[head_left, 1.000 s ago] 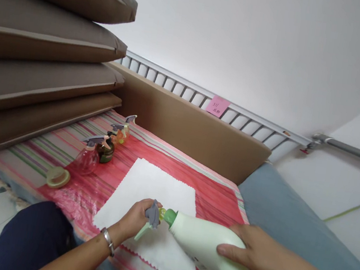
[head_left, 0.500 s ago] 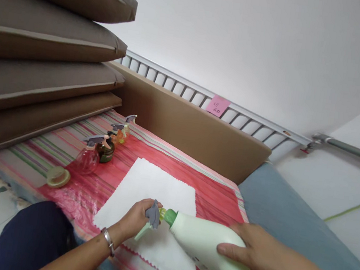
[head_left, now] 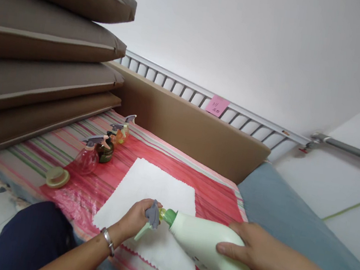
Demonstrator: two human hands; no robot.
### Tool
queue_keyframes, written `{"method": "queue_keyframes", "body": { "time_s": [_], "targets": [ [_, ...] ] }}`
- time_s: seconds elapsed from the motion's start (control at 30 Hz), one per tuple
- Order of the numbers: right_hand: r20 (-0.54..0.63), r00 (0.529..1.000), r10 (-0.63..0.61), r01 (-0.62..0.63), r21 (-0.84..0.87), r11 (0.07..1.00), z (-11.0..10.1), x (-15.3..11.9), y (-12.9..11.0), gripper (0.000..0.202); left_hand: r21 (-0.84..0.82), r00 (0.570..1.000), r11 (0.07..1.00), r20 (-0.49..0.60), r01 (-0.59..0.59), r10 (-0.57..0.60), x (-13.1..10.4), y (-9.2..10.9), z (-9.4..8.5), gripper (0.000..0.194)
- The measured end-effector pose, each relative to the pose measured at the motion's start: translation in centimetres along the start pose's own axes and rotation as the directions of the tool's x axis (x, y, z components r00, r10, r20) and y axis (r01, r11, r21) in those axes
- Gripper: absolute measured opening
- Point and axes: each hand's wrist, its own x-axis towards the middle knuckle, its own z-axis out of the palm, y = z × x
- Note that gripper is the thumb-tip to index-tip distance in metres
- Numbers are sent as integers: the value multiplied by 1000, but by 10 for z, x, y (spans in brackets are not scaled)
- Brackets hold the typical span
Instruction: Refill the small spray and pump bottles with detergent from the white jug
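**Both hands on the big white bottle and its sprayer**

You are holding your left hand (head_left: pixel 135 219) curled around the grey spray head (head_left: pixel 153 214), fingers (head_left: pixel 147 203) closed on it, right at the green neck (head_left: pixel 170 217) of the large white bottle (head_left: pixel 215 257); a pale green tube is sticking out below the hand toward 7 o'clock. A metal bracelet (head_left: pixel 108 240) is sitting on that wrist.

You are laying your right hand (head_left: pixel 246 248) over the bottle's shoulder, fingers wrapped loosely around the body, thumb lying along its near side. The bottle is lying almost flat, its neck pointing toward 9 o'clock and its base running out of view at 4 o'clock.

Under the neck, a white cloth (head_left: pixel 152 203) with zigzag edges is lying spread on the pink striped cover (head_left: pixel 217 201). At 10 o'clock from your left hand, three small spray bottles are standing in a row: a pink one (head_left: pixel 87 157), a dark green one (head_left: pixel 106 150) and a yellow one (head_left: pixel 122 133). A round cream lid (head_left: pixel 56 177) is lying just beside the pink one. Brown cushions (head_left: pixel 45 42) are stacked at 10 o'clock, well apart.
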Motion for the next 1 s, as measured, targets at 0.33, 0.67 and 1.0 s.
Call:
{"method": "queue_keyframes", "body": {
  "time_s": [0.33,0.67,1.0],
  "targets": [
    [-21,999,-32,34,104,994,7,4,11,34,1,999,999,3,34,-34,0,11,-3,37],
    [-130,987,-99,138,341,930,53,12,38,41,3,996,996,-13,86,-86,4,20,-13,42],
    [-396,913,95,297,807,510,68,23,49,46,63,995,995,-58,80,-76,8,22,-25,50]
  ]
}}
